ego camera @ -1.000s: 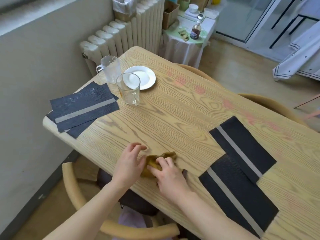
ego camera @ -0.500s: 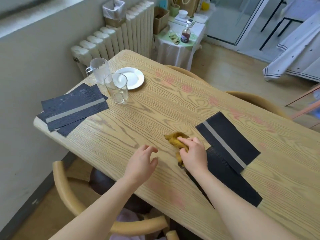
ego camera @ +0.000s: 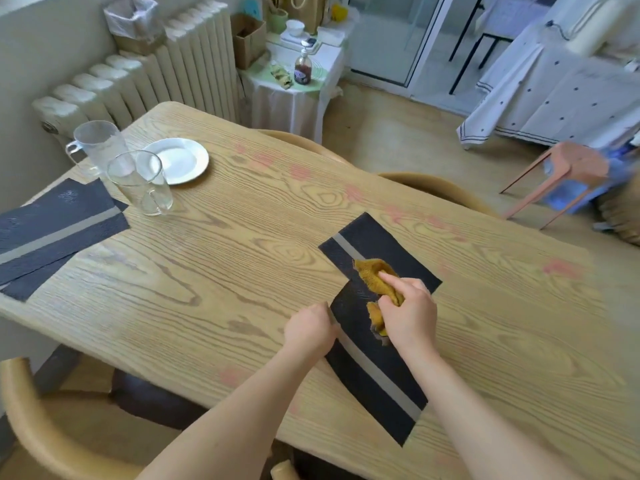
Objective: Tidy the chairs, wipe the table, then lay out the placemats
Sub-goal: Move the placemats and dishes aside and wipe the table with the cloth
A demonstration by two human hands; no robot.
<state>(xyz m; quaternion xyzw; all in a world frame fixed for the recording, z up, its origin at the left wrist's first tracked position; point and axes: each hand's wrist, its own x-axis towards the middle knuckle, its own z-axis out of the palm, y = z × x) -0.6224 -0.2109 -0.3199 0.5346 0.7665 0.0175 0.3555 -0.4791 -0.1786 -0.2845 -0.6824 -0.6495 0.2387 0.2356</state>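
on placemat (ego camera: pixel 377 372): mustard cloth (ego camera: pixel 375 277), unlabelled

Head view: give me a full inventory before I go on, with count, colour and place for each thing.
table: 1, light wood, fills the view
placemats: 4 or so, black with a grey stripe; two overlapping at the right, the rest stacked at the left end
cloth: 1, mustard yellow, on the right placemats
glass mugs: 2, clear, far left, one behind the other
plate: 1, white, beside the mugs
chairs: 3 seen in part, light wood, one near left, two across the table
radiator: 1, cream, on the far wall
side table: 1, white-draped, holding a bottle and clutter
stool: 1, pink, far right
left hand: fingers curled at the near placemat's edge
right hand: grip closed on the cloth
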